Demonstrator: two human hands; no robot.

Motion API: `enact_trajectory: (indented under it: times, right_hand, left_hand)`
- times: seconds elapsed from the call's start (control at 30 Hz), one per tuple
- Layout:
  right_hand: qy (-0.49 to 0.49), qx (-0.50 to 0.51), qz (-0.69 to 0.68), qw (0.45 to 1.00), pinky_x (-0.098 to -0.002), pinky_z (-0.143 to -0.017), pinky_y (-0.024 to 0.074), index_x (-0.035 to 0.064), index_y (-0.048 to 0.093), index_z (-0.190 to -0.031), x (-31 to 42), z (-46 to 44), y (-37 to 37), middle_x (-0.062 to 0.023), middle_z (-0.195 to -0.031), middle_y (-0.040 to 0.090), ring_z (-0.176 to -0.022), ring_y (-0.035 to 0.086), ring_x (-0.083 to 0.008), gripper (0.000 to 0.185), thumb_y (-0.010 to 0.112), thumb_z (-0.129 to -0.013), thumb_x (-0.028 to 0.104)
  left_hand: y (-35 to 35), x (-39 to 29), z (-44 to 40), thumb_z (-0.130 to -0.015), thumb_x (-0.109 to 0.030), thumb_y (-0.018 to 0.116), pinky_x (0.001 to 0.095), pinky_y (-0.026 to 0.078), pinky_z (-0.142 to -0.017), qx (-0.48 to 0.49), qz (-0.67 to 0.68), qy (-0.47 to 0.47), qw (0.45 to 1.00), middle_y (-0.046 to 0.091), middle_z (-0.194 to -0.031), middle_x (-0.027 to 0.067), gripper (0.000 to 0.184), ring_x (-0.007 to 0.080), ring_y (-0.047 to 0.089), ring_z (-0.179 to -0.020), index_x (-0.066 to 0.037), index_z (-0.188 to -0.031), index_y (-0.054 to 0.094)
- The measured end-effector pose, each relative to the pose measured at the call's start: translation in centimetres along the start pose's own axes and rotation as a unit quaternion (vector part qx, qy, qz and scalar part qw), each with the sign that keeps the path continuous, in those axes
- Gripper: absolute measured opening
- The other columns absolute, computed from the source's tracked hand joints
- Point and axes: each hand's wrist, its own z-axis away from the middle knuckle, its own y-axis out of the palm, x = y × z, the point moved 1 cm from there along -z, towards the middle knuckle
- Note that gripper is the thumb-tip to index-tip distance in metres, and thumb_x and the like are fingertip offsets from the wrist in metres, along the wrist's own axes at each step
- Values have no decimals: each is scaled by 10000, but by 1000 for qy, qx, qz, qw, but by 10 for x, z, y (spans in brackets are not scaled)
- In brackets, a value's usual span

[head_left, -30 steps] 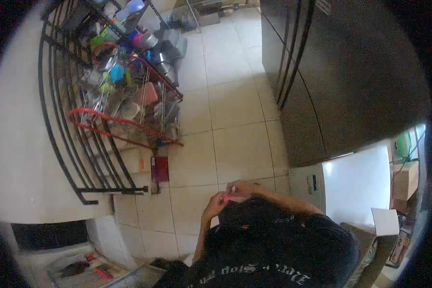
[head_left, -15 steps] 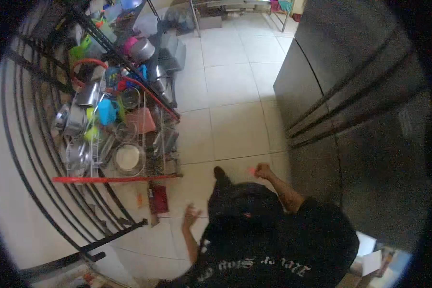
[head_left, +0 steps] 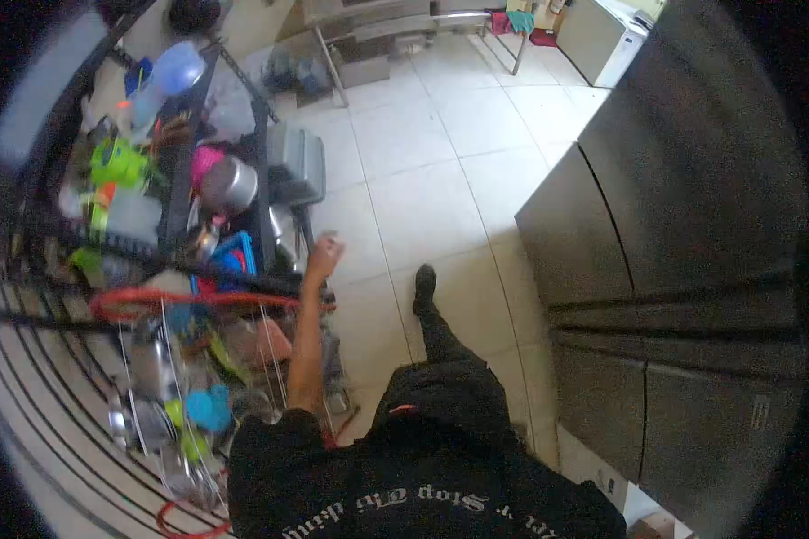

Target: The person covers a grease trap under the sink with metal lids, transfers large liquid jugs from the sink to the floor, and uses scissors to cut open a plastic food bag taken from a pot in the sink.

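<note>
My left hand (head_left: 326, 255) is stretched forward beside the shelf, its fingers loosely bent and apart with nothing visible in them. Close by are a metal pot (head_left: 230, 185), a blue plastic basket (head_left: 235, 259) and a grey plastic bin (head_left: 298, 166). Under my forearm lies a wire dish rack with a red rim (head_left: 184, 302), full of metal cups, a blue cup (head_left: 208, 409) and other kitchenware, partly blurred. My right hand is out of sight, its arm hidden below my shoulder.
A tall dark refrigerator (head_left: 692, 269) stands along the right. Black metal shelving (head_left: 175, 180) with plasticware lines the left. Ahead on the tiled floor (head_left: 422, 198) are a table with metal legs (head_left: 328, 67) and a white appliance (head_left: 602, 45). My foot (head_left: 424, 287) is forward.
I have moved forward, and the dish rack is lower in view. My left arm has swung forward. My right hand, earlier pinching a small reddish thing, has left the view.
</note>
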Motion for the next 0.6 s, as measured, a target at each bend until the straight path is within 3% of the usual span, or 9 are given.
enact_trajectory:
  times: [0.07, 0.1, 0.2, 0.27, 0.4, 0.43, 0.47, 0.53, 0.6]
  right_hand:
    - [15, -10, -5, 1000, -343, -564, 480, 29, 534, -816, 37, -37, 22, -70, -727, 574, -651, 586, -201, 258, 648, -794, 260]
    - [19, -15, -6, 1000, -343, -566, 478, 28, 535, -815, 60, -56, 32, -71, -727, 574, -652, 584, -202, 263, 647, -792, 265]
    - [-5, -38, 1, 999, -344, -571, 470, 25, 539, -812, 147, -131, 51, -72, -728, 574, -654, 579, -203, 281, 646, -786, 283]
    - [-28, -60, -3, 998, -345, -575, 465, 23, 542, -810, 218, -186, 58, -72, -728, 574, -656, 575, -204, 293, 646, -782, 295]
    - [-184, -140, -67, 970, -347, -582, 455, 18, 547, -805, 406, -350, 50, -74, -729, 574, -659, 568, -205, 317, 645, -774, 318]
    - [-207, -171, 80, 960, -343, -525, 461, 11, 515, -783, 538, -333, 32, -104, -721, 564, -575, 563, -195, 261, 628, -785, 245]
    - [-251, -61, -100, 961, -333, -466, 459, 20, 486, -741, 567, -416, 27, -119, -671, 542, -508, 544, -166, 239, 637, -777, 200]
    - [-259, -123, 61, 956, -316, -443, 450, 36, 511, -719, 716, -458, 6, -97, -590, 545, -518, 547, -149, 213, 653, -765, 187]
    - [-332, -172, 49, 926, -304, -434, 463, 29, 518, -732, 799, -566, 7, -98, -638, 582, -483, 555, -165, 161, 612, -788, 147]
  left_hand:
    - [46, 66, -59, -817, -263, 599, 350, 478, -751, 52, -45, -5, 998, 577, -1023, 149, 423, 250, 574, -866, -60, -1171, 490]
    - [92, 151, -64, -905, -288, 418, 364, 423, -851, 0, -216, 205, 955, 568, -1046, 182, 416, 250, 550, -951, 15, -1188, 447]
    - [90, 143, -61, -907, -288, 420, 358, 432, -817, 201, -24, -29, 979, 573, -1016, 171, 394, 242, 554, -916, 11, -1161, 458]
    - [53, 123, -62, -908, -288, 422, 355, 438, -794, 233, 61, -193, 951, 576, -995, 164, 380, 237, 557, -893, 7, -1143, 464]
    - [7, 133, -102, -911, -287, 425, 347, 450, -749, 190, 124, -293, 929, 582, -954, 150, 353, 226, 563, -847, 1, -1108, 478]
    - [2, 137, -119, -912, -287, 426, 345, 453, -737, 175, 140, -312, 923, 583, -943, 147, 347, 224, 565, -835, 0, -1099, 481]
    - [-5, 134, -141, -912, -287, 427, 343, 456, -726, 159, 154, -327, 919, 585, -933, 143, 341, 221, 566, -824, -2, -1090, 485]
    - [-10, 146, -180, -914, -287, 428, 339, 462, -703, 130, 188, -359, 905, 588, -912, 136, 330, 216, 569, -801, -5, -1072, 491]
    - [-13, 150, -236, -915, -287, 430, 335, 468, -680, 104, 221, -380, 892, 591, -892, 129, 319, 211, 572, -778, -8, -1054, 498]
